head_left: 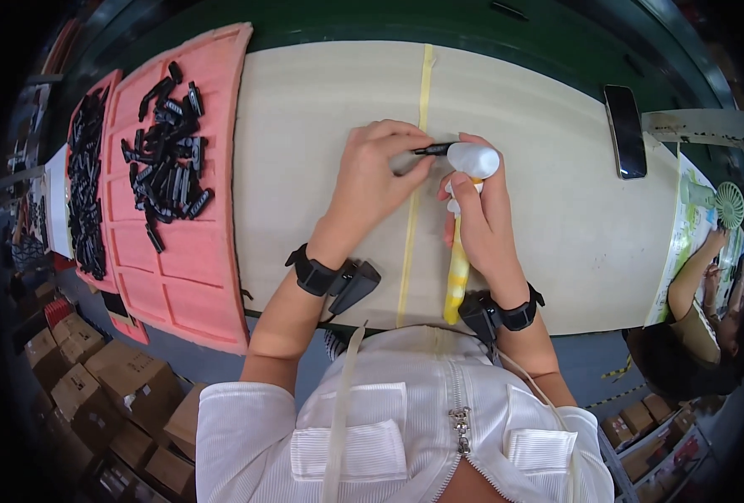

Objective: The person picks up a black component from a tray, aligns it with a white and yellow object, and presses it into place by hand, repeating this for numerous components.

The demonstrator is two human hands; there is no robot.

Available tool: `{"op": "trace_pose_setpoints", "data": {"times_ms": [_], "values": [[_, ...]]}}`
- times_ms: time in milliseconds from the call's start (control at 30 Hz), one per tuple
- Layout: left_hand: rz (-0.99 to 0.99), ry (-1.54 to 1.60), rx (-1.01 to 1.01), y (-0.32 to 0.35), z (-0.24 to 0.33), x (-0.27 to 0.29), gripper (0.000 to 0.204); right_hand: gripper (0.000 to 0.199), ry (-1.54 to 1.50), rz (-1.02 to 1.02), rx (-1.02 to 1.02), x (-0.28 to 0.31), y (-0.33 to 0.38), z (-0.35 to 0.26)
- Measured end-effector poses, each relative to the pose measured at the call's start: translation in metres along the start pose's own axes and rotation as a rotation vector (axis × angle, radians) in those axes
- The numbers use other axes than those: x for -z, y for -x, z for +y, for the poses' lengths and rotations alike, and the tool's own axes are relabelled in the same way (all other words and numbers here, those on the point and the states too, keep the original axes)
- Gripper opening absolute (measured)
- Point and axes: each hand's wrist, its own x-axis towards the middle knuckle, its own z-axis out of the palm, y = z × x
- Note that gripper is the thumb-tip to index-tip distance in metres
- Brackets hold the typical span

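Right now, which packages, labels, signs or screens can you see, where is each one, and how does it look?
Phone: flat on the table, far right; a slim black rectangle with a dark screen.
Cardboard boxes: stacked on the floor, lower left; brown, some with small pale labels.
More boxes: on the floor, lower right; brown, smaller.
Printed sheet: at the table's right end; mostly green and white.

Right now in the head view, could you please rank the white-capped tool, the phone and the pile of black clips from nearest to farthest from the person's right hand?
1. White-capped tool: held in the right hand itself.
2. Phone: on the table, farther to the right.
3. Pile of black clips: on the pink tray, far left, beyond the left hand.
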Motion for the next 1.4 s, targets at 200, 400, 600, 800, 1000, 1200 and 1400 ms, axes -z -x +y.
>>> {"op": "trace_pose_setpoints", "data": {"times_ms": [200, 400, 600, 800, 1000, 1200, 1400], "values": [[-0.051, 0.018, 0.028, 0.008, 0.001, 0.001, 0.024, 0.044, 0.120, 0.050, 0.111, -0.006, 0.005, -0.007], [-0.033, 0.093, 0.096, 0.009, 0.001, -0.006, 0.017, 0.042, 0.297, 0.059, 0.212, -0.018, 0.000, 0.002], [-0.016, 0.125, 0.073, 0.011, 0.004, -0.002, 0.021, 0.047, 0.121, 0.186, 0.082, -0.006, -0.001, -0.003], [-0.088, 0.607, 0.288, 0.012, 0.016, 0.001, 0.021, 0.054, 0.022, 0.277, 0.083, 0.002, -0.007, -0.004], [-0.114, 0.866, 0.423, 0.016, 0.017, 0.002, 0.018, 0.056, -0.054, 0.228, 0.156, 0.000, -0.004, -0.001], [-0.066, 0.922, 0.442, 0.019, 0.018, -0.004, 0.021, 0.057, -0.009, 0.207, 0.177, -0.002, -0.005, -0.002], [-0.066, 0.590, 0.380, 0.023, 0.022, 0.009, 0.021, 0.058, -0.072, 0.141, 0.114, 0.002, -0.004, 0.004]]}}
